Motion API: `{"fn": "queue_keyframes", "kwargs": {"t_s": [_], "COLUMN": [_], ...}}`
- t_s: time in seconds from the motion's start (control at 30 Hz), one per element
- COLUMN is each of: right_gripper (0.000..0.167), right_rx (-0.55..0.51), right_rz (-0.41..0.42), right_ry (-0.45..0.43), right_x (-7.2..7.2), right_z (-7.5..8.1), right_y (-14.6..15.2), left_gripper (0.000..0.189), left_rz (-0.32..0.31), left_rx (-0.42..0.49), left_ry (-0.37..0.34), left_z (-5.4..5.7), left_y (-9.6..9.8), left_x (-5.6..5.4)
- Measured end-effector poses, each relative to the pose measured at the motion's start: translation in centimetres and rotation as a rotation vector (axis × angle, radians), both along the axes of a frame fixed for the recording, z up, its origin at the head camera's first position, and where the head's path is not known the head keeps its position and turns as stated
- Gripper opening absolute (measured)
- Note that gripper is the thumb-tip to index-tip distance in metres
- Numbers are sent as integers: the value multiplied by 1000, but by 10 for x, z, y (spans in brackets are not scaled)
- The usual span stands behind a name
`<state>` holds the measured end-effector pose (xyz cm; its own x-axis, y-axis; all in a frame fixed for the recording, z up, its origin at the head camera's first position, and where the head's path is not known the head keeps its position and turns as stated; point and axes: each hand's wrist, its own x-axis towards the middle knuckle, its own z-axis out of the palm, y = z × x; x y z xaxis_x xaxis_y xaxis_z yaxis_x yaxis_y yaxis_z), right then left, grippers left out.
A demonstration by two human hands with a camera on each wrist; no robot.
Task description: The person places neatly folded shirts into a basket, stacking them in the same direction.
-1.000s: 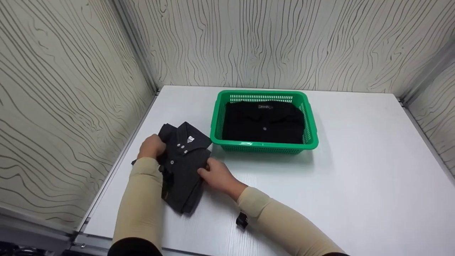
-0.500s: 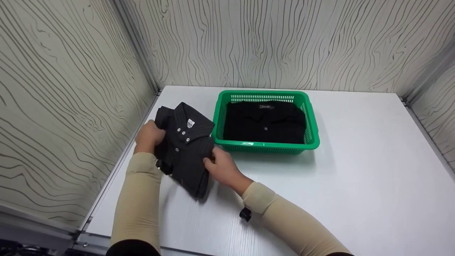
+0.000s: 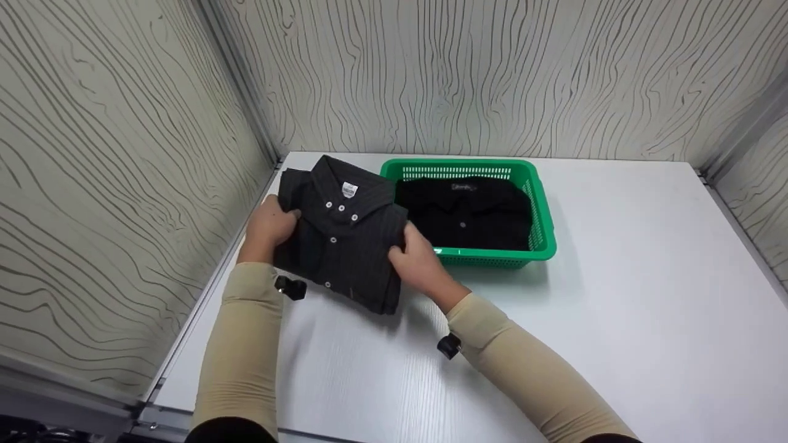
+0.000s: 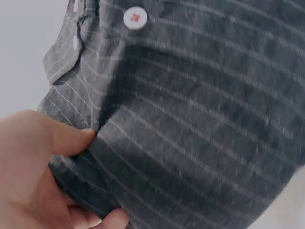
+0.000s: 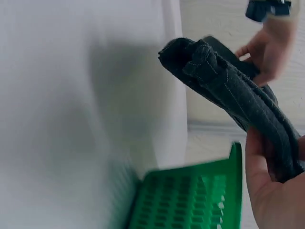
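Note:
A folded dark grey pinstriped shirt (image 3: 363, 258) with white buttons and a white collar label is held up between both hands. My left hand (image 3: 269, 223) grips its left edge, thumb on top of the cloth. On the opposite edge, my right hand (image 3: 422, 261) pinches the folded layers. From the right wrist, the shirt (image 5: 238, 93) shows edge-on, raised above the table, with its layers stacked. Its right side overlaps the near left corner of a green basket (image 3: 545, 227) in the head view. Inside the basket lies a folded black shirt (image 3: 486, 215).
The white table (image 3: 640, 295) extends to the right of the basket. Wood-grain patterned panels (image 3: 480, 74) stand behind it and at both sides. A metal frame runs along the table's left edge.
Both hands have lifted the grey shirt and carried it away from me and to the right, toward the basket. The basket and the black shirt stay in place.

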<state>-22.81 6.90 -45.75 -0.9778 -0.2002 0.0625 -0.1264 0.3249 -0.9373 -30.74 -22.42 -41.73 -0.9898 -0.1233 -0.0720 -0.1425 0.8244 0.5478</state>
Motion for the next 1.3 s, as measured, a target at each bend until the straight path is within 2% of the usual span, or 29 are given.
{"fn": "queue_keyframes", "kwargs": {"t_s": [0.13, 0.4, 0.53, 0.63, 0.77, 0.83, 0.97, 1.3], "right_gripper": [61, 44, 42, 43, 45, 45, 47, 52], "right_rx": [17, 14, 30, 21, -6, -12, 3, 45], "right_rz": [-14, -29, -57, -74, -85, -88, -100, -127], "right_ry": [-37, -80, -95, -119, -136, -137, -143, -141], "right_x": [-7, -22, -27, -31, -35, -36, -38, -51], "right_z": [10, 26, 32, 32, 31, 31, 33, 51], "right_y": [18, 55, 73, 87, 106, 115, 134, 170], "left_gripper": [63, 60, 60, 59, 60, 60, 57, 62], "left_rz": [-27, -98, -163, -236, -342, -371, -377, -317], "left_rx": [54, 174, 300, 379, 399, 385, 380, 422], "left_ry": [-3, -34, -88, -119, -146, -155, -158, -118], "left_z": [3, 14, 16, 18, 19, 19, 18, 29], "left_y": [7, 20, 26, 31, 40, 44, 54, 85], "left_x": [1, 4, 6, 8, 10, 10, 9, 1]}}
